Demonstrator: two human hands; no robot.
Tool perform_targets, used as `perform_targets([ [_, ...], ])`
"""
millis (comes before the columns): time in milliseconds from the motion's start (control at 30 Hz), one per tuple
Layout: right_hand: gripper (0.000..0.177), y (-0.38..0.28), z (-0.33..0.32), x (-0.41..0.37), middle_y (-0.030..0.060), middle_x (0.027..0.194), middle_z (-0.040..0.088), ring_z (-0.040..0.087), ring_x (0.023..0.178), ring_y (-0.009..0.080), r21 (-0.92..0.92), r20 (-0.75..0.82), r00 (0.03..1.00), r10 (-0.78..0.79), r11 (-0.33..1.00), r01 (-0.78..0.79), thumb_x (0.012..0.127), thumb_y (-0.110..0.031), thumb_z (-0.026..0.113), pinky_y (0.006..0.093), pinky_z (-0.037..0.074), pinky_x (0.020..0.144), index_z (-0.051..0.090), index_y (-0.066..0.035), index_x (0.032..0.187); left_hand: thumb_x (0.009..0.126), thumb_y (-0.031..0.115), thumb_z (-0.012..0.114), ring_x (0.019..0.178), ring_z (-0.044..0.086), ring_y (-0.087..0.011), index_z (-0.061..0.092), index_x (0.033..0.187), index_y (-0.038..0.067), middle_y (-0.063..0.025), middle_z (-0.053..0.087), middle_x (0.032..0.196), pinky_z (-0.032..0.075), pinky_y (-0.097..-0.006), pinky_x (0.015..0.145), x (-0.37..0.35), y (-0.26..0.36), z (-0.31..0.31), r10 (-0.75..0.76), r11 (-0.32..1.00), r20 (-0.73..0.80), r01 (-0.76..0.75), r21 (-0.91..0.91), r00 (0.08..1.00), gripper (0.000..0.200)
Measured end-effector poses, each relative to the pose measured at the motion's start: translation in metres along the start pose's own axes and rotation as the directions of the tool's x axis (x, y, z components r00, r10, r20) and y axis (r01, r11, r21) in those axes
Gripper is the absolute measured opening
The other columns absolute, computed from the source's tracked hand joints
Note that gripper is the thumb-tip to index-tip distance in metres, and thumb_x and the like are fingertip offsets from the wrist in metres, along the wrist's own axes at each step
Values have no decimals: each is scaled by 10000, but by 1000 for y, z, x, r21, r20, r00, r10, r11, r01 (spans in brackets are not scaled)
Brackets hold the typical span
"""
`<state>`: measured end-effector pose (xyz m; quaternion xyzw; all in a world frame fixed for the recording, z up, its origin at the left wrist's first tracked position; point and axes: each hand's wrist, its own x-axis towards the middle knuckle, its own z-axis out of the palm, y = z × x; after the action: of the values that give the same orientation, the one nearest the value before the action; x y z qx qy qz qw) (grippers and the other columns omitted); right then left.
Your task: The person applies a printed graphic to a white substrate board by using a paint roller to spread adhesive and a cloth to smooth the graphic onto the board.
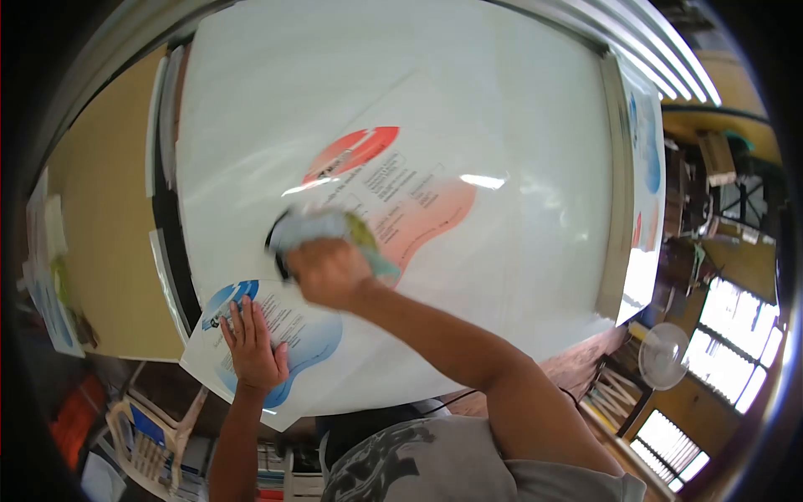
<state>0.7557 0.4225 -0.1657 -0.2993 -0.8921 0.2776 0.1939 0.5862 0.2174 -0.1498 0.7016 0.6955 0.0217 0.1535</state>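
My left hand lies flat with its fingers stretched out on a sheet with a blue print, at the near left corner of the table. My right hand is closed around a blurred, bunched grey-and-green thing with a dark edge. It looks like a cloth, though motion smears it. That bundle is over the left part of a red print and hides some of it. The red print, with small lines of text, shows on the glossy white sheet across the table.
A tan board lies to the left, beyond a dark gap. Along the right table edge hangs another printed sheet. A plastic chair stands at the lower left. A round fan is at the right, near bright windows.
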Motion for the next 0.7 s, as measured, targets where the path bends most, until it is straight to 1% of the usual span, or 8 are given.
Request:
perform_targets([
  [100, 85, 17, -48, -27, 107, 745, 647, 656, 707, 307, 26, 81, 982, 171, 984, -174, 730, -129, 639, 442, 514, 672, 641, -95, 809, 918, 382, 460, 1463, 190, -536, 251, 1505, -113, -312, 240, 1584, 76, -660, 1173, 3, 0, -1, 13, 1000, 9, -13, 22, 1000, 796],
  [233, 128, 137, -122, -56, 121, 787, 692, 670, 731, 332, -243, -251, 891, 379, 866, -437, 846, -214, 649, 466, 518, 678, 659, -89, 825, 919, 370, 465, 1461, 187, -542, 244, 1506, -119, -320, 231, 1584, 70, -659, 1172, 2, -1, 0, 17, 1000, -9, -16, 17, 1000, 795],
  [400, 379, 203, -198, -68, 195, 954, 729, 691, 944, 407, -282, -537, 447, 715, 348, -894, 954, -404, 541, 486, 535, 836, 708, -80, 1056, 912, 356, 486, 1468, 168, -535, 243, 1514, -105, -307, 219, 1594, 65, -654, 1174, 2, 4, -5, 2, 1000, 2, -2, -3, 1000, 796],
  [467, 477, 220, -208, -89, 227, 978, 722, 673, 977, 448, -160, -587, 344, 733, 311, -937, 954, -473, 528, 499, 528, 862, 708, -56, 1101, 909, 353, 493, 1473, 161, -528, 245, 1519, -93, -295, 216, 1600, 65, -651, 1175, 3, 2, -6, 3, 1000, -31, -3, 14, 1000, 796],
  [533, 527, 212, -209, -126, 228, 906, 723, 701, 907, 396, 10, -516, 260, 816, 309, -951, 934, -492, 568, 474, 527, 803, 711, 4, 1042, 902, 360, 505, 1484, 152, -505, 246, 1533, -63, -262, 212, 1615, 66, -645, 1176, 2, 5, -7, 9, 999, -51, -11, -30, 999, 802],
  [600, 546, 176, -202, -180, 182, 794, 695, 672, 787, 276, 330, -300, 147, 943, 247, -911, 913, -480, 619, 431, 501, 713, 700, 58, 957, 895, 358, 527, 1487, 171, -483, 275, 1530, -37, -237, 231, 1616, 74, -636, 1180, 0, 3, -6, 30, 999, -121, -34, -33, 992, 789],
  [633, 532, 147, -192, -209, 113, 714, 626, 562, 719, 171, 453, -267, 119, 956, 234, -860, 915, -439, 641, 405, 458, 645, 676, 91, 897, 886, 359, 542, 1478, 193, -478, 303, 1513, -34, -232, 247, 1609, 97, -630, 1176, -1, 3, -5, 30, 998, -156, -39, -56, 987, 778],
  [700, 511, 86, -169, -275, 61, 713, 602, 513, 701, 127, 526, -294, 181, 938, 317, -789, 929, -430, 640, 380, 440, 607, 672, 77, 867, 832, 368, 630, 1416, 298, -465, 408, 1425, -15, -233, 344, 1541, 194, -609, 1138, 2, 5, -10, 31, 996, -244, -49, -69, 969, 740],
])
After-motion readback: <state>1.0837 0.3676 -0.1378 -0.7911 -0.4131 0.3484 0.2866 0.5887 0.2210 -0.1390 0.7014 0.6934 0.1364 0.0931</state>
